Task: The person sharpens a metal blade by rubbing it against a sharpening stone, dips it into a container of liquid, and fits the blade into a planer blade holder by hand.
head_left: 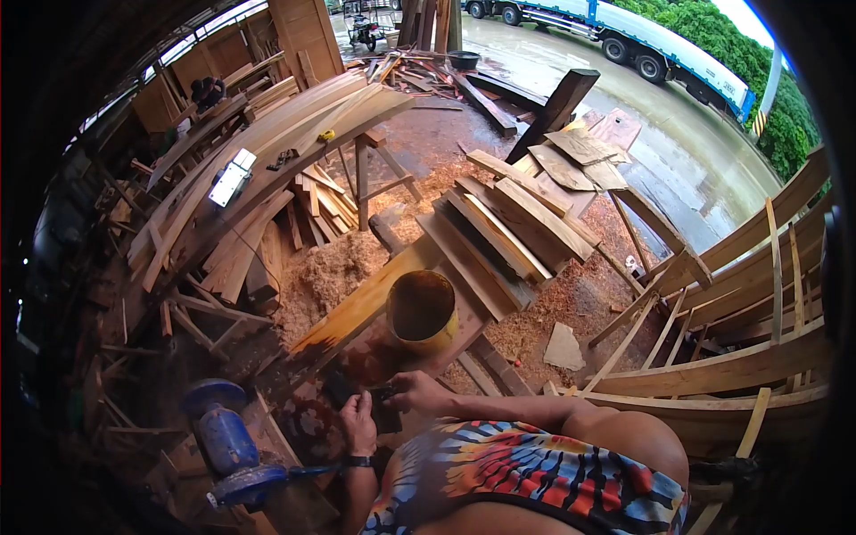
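At the lower middle, my left hand [359, 422], with a dark band at the wrist, is closed at the left side of a dark flat object [385, 417]. On that object's right side, my right hand [419, 393] has its fingers bent around the edge. What the dark object is cannot be made out. Just above my hands stands a yellow round container [423, 312] on a wooden board, with murky contents. To the left of my hands is a blue bench grinder [227, 441].
Stacked planks [508, 227] lie beyond the container. A long workbench [294, 160] at the left carries boards and a white device [232, 177]. Sawdust [330, 267] covers the ground. Curved wooden frames [731, 357] stand right. A person [208, 92] is far back left; a truck [651, 45] stands outside.
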